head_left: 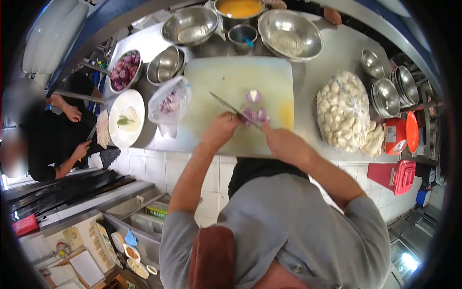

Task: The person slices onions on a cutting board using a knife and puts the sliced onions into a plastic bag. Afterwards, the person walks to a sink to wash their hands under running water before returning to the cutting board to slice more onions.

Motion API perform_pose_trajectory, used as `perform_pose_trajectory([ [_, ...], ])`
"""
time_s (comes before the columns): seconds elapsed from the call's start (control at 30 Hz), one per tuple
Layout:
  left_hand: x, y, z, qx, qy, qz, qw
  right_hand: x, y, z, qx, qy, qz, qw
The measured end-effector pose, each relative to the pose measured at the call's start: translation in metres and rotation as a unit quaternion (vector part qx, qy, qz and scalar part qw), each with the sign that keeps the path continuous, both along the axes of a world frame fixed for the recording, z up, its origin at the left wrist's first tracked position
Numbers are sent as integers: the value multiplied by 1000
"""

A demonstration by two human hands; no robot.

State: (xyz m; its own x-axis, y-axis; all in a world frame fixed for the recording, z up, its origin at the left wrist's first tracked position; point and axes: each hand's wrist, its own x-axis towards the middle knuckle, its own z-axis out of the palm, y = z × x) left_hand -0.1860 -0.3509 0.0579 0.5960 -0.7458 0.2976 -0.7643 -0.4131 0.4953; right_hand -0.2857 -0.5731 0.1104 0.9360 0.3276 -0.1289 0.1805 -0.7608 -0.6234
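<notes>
My right hand grips the handle of a kitchen knife, whose blade points to the upper left across the cutting board. Just left of the blade, my left hand has its fingers bent together against a piece of purple onion. Partly behind the knife lie cut onion pieces. A halved onion with a pale centre rests farther up the board. Beside the board's left edge sits a clear plastic bag with onion pieces inside.
Whole onions fill a bowl above a white plate. Metal colanders and a pot of orange liquid stand at the back. To the right is a large bag of garlic-like bulbs. At left, another person holds a knife.
</notes>
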Motion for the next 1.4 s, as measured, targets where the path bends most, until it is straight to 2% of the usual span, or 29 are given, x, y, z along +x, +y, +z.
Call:
perform_pose_trajectory([
  [0.1, -1, -3, -4, -40, 17, 10, 999, 8, 4, -20, -58, 73, 3, 996],
  [0.2, 0, 1, -10, -26, 36, 12, 999, 8, 3, 3, -28, 7, -15, 999],
  [0.27, 1, 1, -15, -46, 16, 0, 999, 4, -4, 24, -39, 63, 2, 997],
  [0.37, 1, 0, -18, -79, -8, 9, 997, -6, -4, 29, -47, 78, -7, 996],
  [0.5, -3, 0, -17, -57, -19, 28, 998, 6, 7, -10, -25, 77, -20, 997],
  [0.57, -3, -1, -13, -73, -11, 21, 997, 13, 11, -14, -9, -7, -21, 1000],
  [0.77, -2, -1, -24, -98, -10, 30, 995, -4, -2, 16, 16, 25, -18, 999],
  [0.9, -3, 0, -20, -91, -19, 25, 995, 1, 8, -5, -8, 62, -22, 998],
  [1.0, -6, -1, -18, -84, -21, 34, 996, 19, 13, -27, 18, 38, -38, 998],
  [1.07, -8, -1, -10, -92, 6, 36, 995, 26, 9, -24, 28, -75, -22, 997],
  [1.1, -10, 1, -4, -92, 1, 35, 995, 26, 4, -18, 29, -80, -22, 996],
  [1.17, -12, 4, 18, -101, -3, 143, 985, 23, -10, 5, 31, 21, -36, 999],
  [1.27, 7, -11, 86, -158, -6, 185, 970, 11, -15, 7, 43, 56, -30, 997],
  [1.3, 19, -21, 85, -158, -8, 185, 970, 6, -13, 4, 43, 55, -30, 997],
  [1.37, 53, -54, 80, -68, 95, 58, 991, -2, -8, -9, 46, 34, 18, 998],
  [1.4, 70, -67, 61, -17, 76, 17, 997, -2, -7, -16, 47, 30, 19, 998],
])
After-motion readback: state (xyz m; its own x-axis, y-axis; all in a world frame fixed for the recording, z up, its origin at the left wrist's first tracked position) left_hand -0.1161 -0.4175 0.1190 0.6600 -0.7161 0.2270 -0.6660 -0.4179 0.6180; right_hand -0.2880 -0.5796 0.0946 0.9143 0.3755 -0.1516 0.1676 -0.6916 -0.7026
